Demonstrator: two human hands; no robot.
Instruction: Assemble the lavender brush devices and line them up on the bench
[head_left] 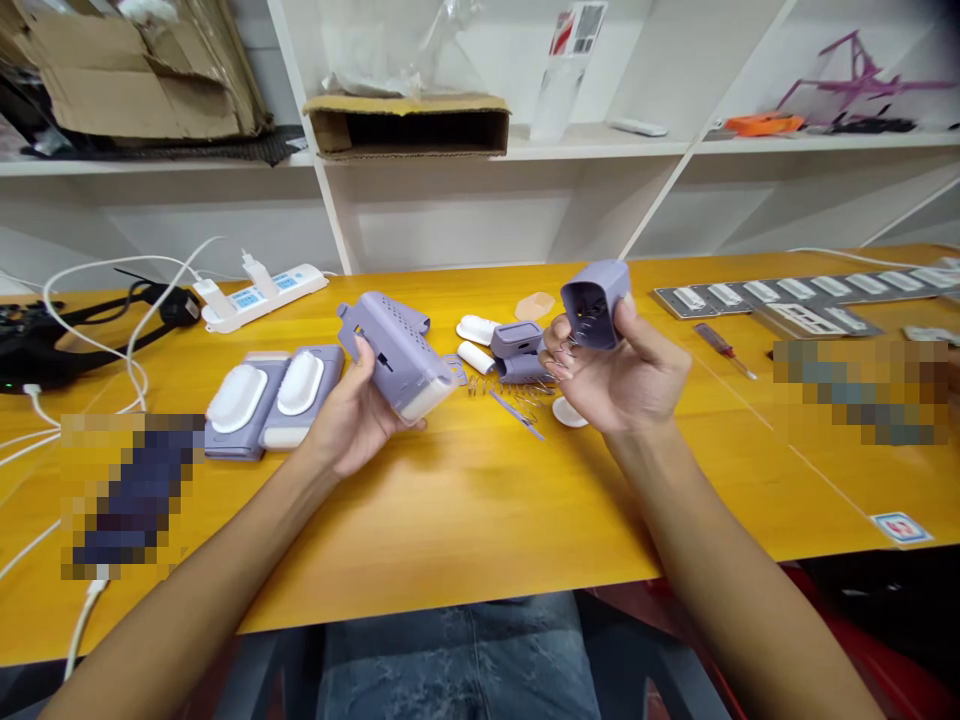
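My left hand (358, 415) is wrapped round a purple plastic housing (397, 350) with rows of small holes and a whitish end, held tilted above the table. In my right hand (622, 375) is a hollow purple plastic cap (598, 305), its dark opening facing left. Thin metal springs show at my right fingertips, though their exact hold is hard to make out. Between the hands lie loose purple shells (519, 352), a white rounded piece (475, 358), scattered metal springs (487, 387) and a thin purple strip (517, 414).
Two purple units with white oval pads (238, 398) lie left of my left hand. Behind them are a power strip (266, 298) and white cables. A screwdriver (724, 349) and a grey strip with white parts (799, 290) lie right. Shelves with a cardboard box (409, 130) stand behind.
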